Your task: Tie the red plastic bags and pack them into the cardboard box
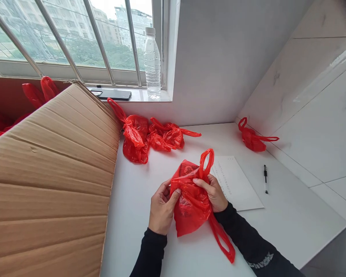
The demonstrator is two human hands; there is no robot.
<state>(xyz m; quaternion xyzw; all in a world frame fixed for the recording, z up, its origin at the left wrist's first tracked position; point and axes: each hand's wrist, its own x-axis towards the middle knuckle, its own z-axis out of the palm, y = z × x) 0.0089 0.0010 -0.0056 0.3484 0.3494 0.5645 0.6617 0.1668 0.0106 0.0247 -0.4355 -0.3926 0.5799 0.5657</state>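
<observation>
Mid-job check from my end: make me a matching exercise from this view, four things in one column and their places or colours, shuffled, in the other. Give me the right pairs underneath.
Things:
1. Clear plastic bottle
2. Pen
3. Cardboard box
4. Red bag in the middle of the picture

Places and colours:
A. Brown, filling the lower left of the picture
B. Held by the left hand and the right hand
C. Standing upright on the windowsill
D. Lying on the white tabletop, right of the printed sheet

Right pairs: 1-C, 2-D, 3-A, 4-B
</observation>
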